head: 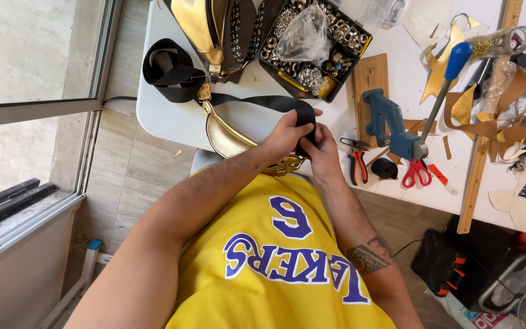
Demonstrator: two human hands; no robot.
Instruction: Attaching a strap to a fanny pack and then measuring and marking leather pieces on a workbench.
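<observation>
Hands, left (284, 137) and right (319, 145), pinch the black strap (257, 102) together above the gold bag (226, 137), seemingly threading its buckle (287, 164); next needs steady feeding.

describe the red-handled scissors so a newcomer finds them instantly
Start at the white table and go to its near edge, right of the person's hands. There stands a blue hand press with a long lever. The scissors lie just below its base: bright red loop handles, unlike the orange-and-black pliers to their left.
</observation>
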